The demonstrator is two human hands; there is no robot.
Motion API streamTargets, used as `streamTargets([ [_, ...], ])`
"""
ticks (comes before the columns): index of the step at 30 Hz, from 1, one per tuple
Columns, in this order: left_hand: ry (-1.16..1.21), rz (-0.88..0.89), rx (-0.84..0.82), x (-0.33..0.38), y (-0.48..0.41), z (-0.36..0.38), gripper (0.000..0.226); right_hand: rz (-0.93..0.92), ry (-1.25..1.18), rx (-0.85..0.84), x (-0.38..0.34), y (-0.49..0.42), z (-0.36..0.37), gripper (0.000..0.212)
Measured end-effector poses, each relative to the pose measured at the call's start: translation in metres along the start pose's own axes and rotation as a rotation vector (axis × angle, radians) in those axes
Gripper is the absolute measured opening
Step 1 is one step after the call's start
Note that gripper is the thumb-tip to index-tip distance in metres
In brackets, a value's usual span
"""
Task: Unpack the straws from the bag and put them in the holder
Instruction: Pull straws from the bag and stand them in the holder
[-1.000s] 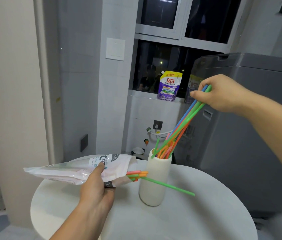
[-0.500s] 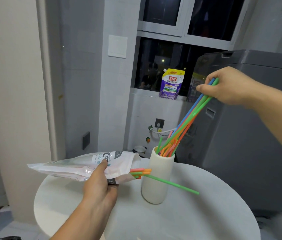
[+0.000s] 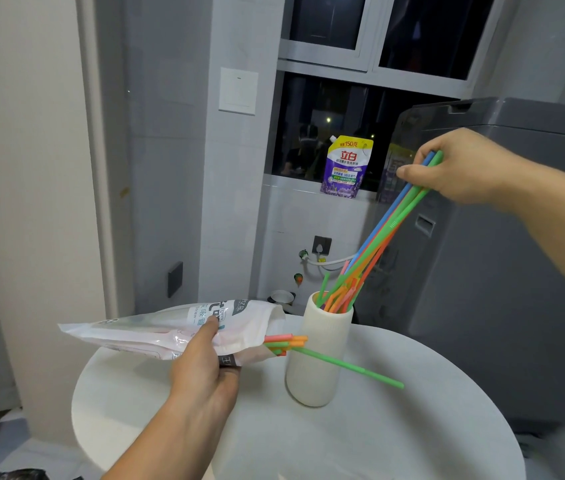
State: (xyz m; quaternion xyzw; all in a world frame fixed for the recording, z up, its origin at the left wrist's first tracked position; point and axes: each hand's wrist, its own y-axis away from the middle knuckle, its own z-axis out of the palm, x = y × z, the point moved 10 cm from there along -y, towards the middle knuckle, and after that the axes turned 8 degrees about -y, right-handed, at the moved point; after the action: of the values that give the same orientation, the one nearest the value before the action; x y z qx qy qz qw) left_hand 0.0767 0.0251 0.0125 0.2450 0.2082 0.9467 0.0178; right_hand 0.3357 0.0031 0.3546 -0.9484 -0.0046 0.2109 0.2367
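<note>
My left hand [image 3: 204, 368] grips a white plastic straw bag [image 3: 156, 332], held level above the table with its open end to the right. Orange and green straw ends [image 3: 282, 342] poke out of the bag, and one long green straw [image 3: 350, 367] sticks far out across the front of the holder. The white cylindrical holder [image 3: 319, 355] stands upright on the table with several short straws in it. My right hand [image 3: 461, 168] pinches the top ends of a bundle of blue, green and orange straws [image 3: 385, 226], whose lower ends rest slanted inside the holder.
The round white table [image 3: 360, 441] carries the holder near its far side. A grey washing machine [image 3: 502, 258] stands close on the right. A purple detergent pouch [image 3: 346, 166] sits on the window sill behind. A wall and door frame are on the left.
My right hand with the straw bundle has shifted slightly up and right, keeping the lower ends in the holder. The left hand and bag have barely moved.
</note>
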Motion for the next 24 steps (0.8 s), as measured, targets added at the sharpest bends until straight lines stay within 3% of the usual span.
streamTargets([
  [24,0.046,0.002,0.003,-0.001,-0.001,0.000,0.039,-0.024,-0.063,-0.081,0.001,-0.003,0.017,0.030],
])
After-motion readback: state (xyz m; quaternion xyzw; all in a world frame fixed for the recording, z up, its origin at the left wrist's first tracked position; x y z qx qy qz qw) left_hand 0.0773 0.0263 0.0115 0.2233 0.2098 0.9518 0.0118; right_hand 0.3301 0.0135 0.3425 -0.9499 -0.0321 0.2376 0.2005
